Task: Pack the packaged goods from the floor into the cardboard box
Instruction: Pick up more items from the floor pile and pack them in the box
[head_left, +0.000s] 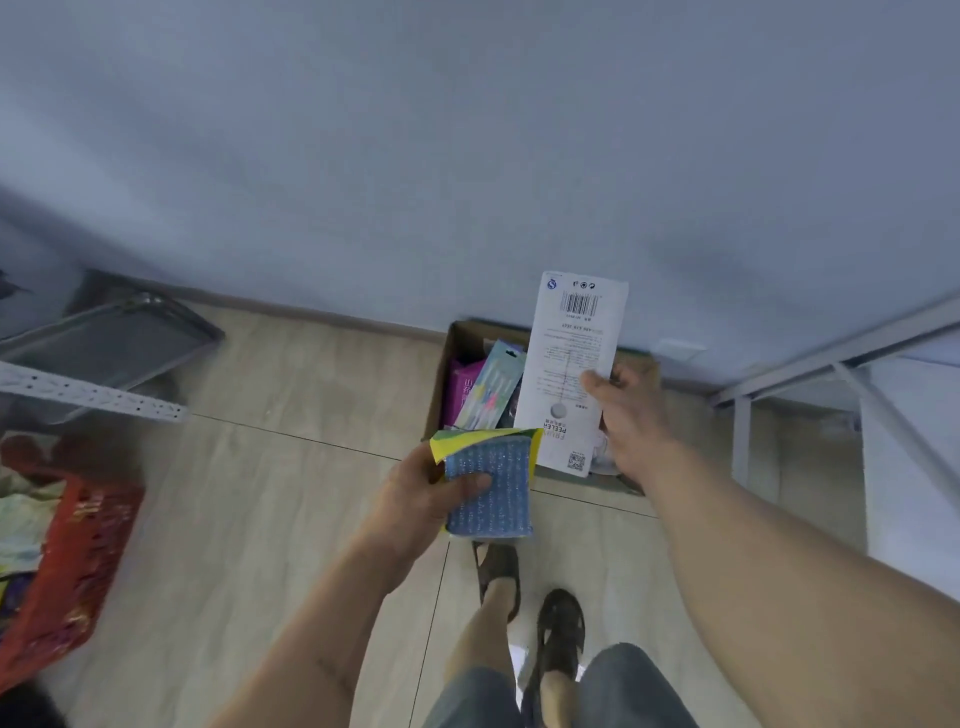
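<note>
Hands carrying two packs above the cardboard box (457, 338) at frame centre
Left hand (415, 488) grips sponge pack (493, 483), right hand (631, 415) grips peeler card (571, 364); next, lower both in

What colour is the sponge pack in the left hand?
The sponge pack in the left hand is speckled blue with a yellow-green label; head view.

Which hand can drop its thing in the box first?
Probably the right hand: its white card is above the open box. The left hand, holding the blue sponge, sits nearer the person.
</note>
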